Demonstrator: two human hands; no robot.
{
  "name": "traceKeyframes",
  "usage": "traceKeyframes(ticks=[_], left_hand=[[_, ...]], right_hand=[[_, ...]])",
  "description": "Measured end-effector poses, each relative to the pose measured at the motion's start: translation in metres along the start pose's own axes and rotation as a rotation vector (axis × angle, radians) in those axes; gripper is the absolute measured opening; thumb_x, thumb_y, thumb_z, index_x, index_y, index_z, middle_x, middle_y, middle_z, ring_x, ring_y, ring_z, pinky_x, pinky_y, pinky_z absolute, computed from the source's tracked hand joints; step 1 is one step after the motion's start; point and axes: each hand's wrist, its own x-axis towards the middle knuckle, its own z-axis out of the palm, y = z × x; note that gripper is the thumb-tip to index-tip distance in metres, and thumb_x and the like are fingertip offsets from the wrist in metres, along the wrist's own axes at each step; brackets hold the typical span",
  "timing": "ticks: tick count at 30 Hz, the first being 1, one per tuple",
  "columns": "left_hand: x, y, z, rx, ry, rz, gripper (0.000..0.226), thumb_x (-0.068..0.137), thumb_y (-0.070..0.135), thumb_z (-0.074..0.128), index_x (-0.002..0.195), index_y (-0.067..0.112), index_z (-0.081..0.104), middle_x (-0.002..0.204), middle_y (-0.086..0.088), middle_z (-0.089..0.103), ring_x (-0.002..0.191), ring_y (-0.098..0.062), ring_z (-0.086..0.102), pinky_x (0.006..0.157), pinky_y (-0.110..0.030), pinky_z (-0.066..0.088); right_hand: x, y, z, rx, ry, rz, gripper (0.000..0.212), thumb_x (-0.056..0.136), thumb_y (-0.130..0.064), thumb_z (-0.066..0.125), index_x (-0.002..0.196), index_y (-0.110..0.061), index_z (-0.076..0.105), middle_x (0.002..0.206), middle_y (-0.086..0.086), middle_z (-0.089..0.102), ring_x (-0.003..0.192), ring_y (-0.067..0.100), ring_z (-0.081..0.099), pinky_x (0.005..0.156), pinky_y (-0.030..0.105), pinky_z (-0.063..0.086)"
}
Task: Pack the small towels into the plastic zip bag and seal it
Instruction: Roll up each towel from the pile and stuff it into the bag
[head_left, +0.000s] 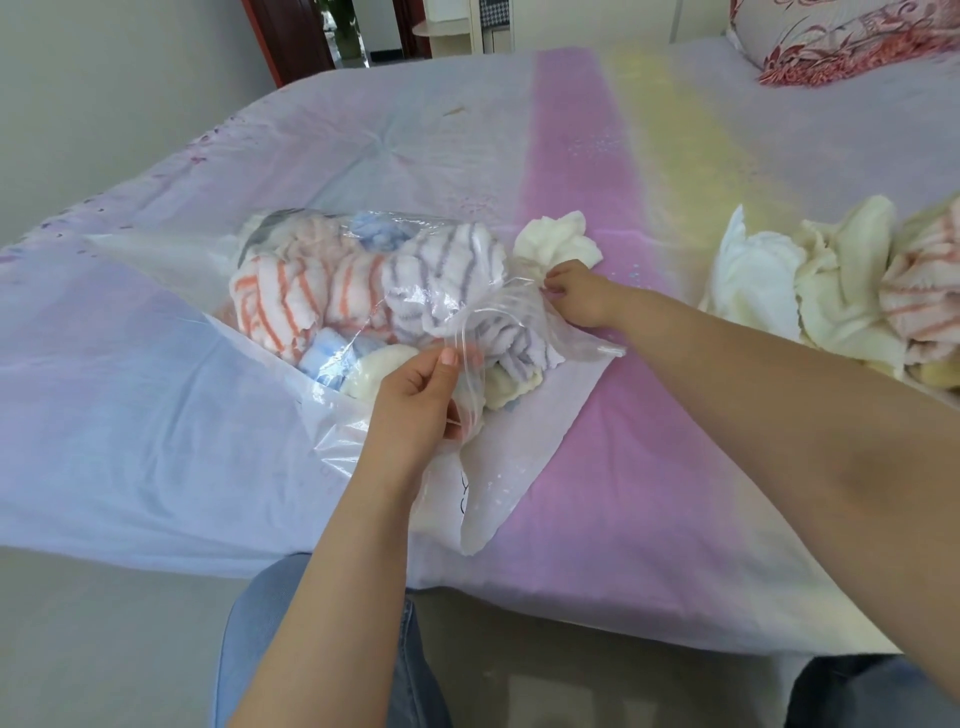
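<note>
Low in centre frame, left hand (421, 395) pinches the zip bag (332, 291) mouth; packed towels bulge mid-left. Right hand (576, 296) pinches a cream towel (558, 241) at the far lip. Feed it in deep; loose towels (821, 291) wait at right edge.
</note>
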Motion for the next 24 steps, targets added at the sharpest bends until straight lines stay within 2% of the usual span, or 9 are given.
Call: traceKeyframes(ticks=[3,6,9,12,15,18,20,22,24], left_hand=[[-0.003,0.001,0.000,-0.008,-0.007,0.004,0.032,0.102,0.031,0.049,0.100,0.007,0.071,0.072,-0.015,0.049,0.064,-0.022,0.043,0.051,-0.024,0.036],[0.001,-0.001,-0.001,-0.011,-0.001,0.003,0.035,0.102,0.031,0.049,0.101,0.002,0.068,0.072,-0.015,0.048,0.064,-0.022,0.041,0.049,-0.021,0.035],[0.007,-0.002,-0.002,-0.020,0.001,0.010,0.031,0.102,0.029,0.048,0.099,0.011,0.073,0.064,-0.015,0.047,0.053,-0.018,0.043,0.045,-0.015,0.034],[0.010,-0.004,-0.003,-0.036,0.000,0.013,0.031,0.102,0.028,0.047,0.097,0.014,0.075,0.051,-0.004,0.052,0.045,-0.012,0.045,0.042,-0.013,0.034],[0.011,-0.003,-0.003,-0.044,-0.002,0.007,0.031,0.102,0.029,0.048,0.095,0.013,0.074,0.051,-0.001,0.056,0.044,-0.010,0.047,0.042,-0.013,0.035],[0.006,-0.002,-0.002,-0.045,0.005,0.015,0.032,0.101,0.031,0.049,0.094,0.012,0.074,0.057,-0.006,0.057,0.050,-0.016,0.049,0.047,-0.018,0.039],[0.002,0.000,0.000,-0.047,0.008,0.024,0.034,0.101,0.033,0.050,0.096,0.007,0.071,0.067,-0.014,0.054,0.059,-0.020,0.046,0.055,-0.026,0.039],[-0.004,0.003,0.002,-0.035,0.020,0.048,0.034,0.101,0.034,0.050,0.095,0.009,0.072,0.067,-0.016,0.051,0.058,-0.020,0.045,0.052,-0.024,0.038],[-0.010,0.006,0.003,-0.029,0.030,0.074,0.033,0.101,0.032,0.050,0.094,0.009,0.072,0.065,-0.016,0.048,0.057,-0.020,0.044,0.050,-0.023,0.037]], right_hand=[[0.001,-0.002,-0.001,0.007,0.014,0.001,0.040,0.097,-0.024,0.048,0.135,-0.012,0.052,0.154,0.004,0.018,0.142,0.022,0.024,0.118,0.032,0.015],[0.011,0.002,0.002,0.025,-0.087,-0.011,0.044,0.098,-0.032,0.044,0.141,-0.020,0.045,0.156,-0.011,0.016,0.148,0.023,-0.003,0.119,0.041,0.004],[0.024,0.000,0.005,0.084,-0.149,0.067,0.062,0.098,-0.034,0.044,0.152,-0.019,0.017,0.162,-0.006,0.005,0.147,0.020,0.004,0.120,0.039,0.005],[0.031,-0.003,0.007,0.033,-0.151,0.119,0.060,0.098,-0.041,0.039,0.149,-0.012,0.026,0.161,0.006,0.006,0.148,0.023,-0.003,0.120,0.036,-0.003],[0.024,0.000,0.008,0.055,-0.093,0.087,0.067,0.095,-0.043,0.043,0.150,-0.010,0.023,0.161,0.004,0.001,0.146,0.021,0.007,0.120,0.038,0.010],[-0.002,0.000,0.000,0.222,0.051,0.088,0.053,0.098,-0.030,0.042,0.146,-0.009,0.032,0.160,0.004,0.003,0.144,0.021,0.019,0.115,0.035,0.024],[-0.029,-0.006,-0.010,0.471,0.148,0.125,0.042,0.098,-0.022,0.040,0.137,-0.006,0.041,0.151,0.007,0.026,0.122,0.031,0.050,0.087,0.036,0.051],[-0.072,-0.016,-0.019,0.698,0.232,0.108,0.032,0.098,-0.020,0.039,0.127,-0.011,0.048,0.134,0.008,0.046,0.098,0.029,0.063,0.064,0.031,0.053],[-0.125,-0.026,-0.025,0.768,0.360,0.061,0.029,0.097,-0.020,0.038,0.123,-0.017,0.051,0.133,-0.003,0.044,0.105,0.019,0.060,0.083,0.038,0.052]])
